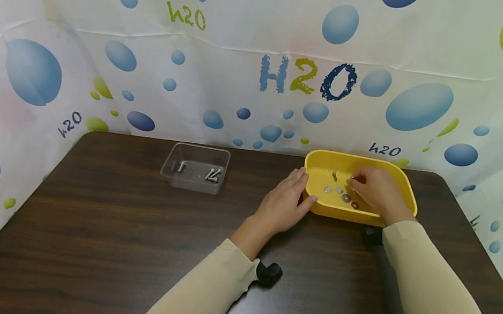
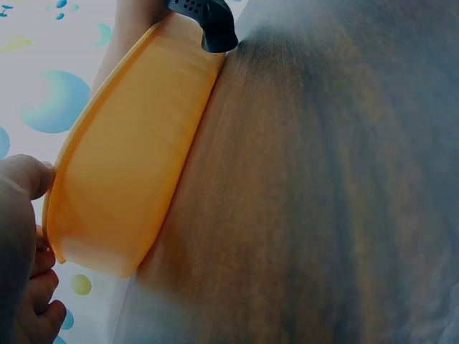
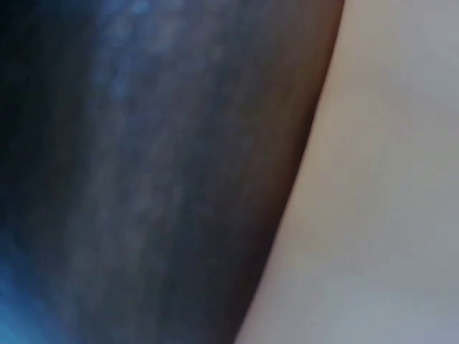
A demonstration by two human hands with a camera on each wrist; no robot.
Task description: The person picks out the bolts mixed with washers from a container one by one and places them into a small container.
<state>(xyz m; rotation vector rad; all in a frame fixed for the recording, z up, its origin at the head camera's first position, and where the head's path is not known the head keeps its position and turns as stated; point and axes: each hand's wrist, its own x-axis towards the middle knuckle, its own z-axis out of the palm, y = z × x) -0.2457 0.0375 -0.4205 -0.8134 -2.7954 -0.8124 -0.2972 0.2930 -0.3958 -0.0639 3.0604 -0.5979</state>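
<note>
A yellow tray (image 1: 355, 215) stands at the back right of the table, holding several washers (image 1: 346, 198) and a small screw (image 1: 334, 176). My right hand (image 1: 377, 189) reaches down into it, fingers bent and their tips close together near the washers. Whether a small piece sits between those fingertips is hidden. Against the tray's left side rests my left hand (image 1: 281, 202), its fingers fairly straight and the thumb at the near left corner. The left wrist view shows that hand (image 2: 25, 244) touching the tray wall (image 2: 136, 143). In the right wrist view only blurred dark and pale surfaces appear.
A clear plastic box (image 1: 191, 185) with several bolts (image 1: 213, 174) stands left of the tray on the dark wooden table (image 1: 97, 242). A patterned cloth (image 1: 223, 82) hangs behind the table. Each wrist wears a black device (image 1: 269, 275).
</note>
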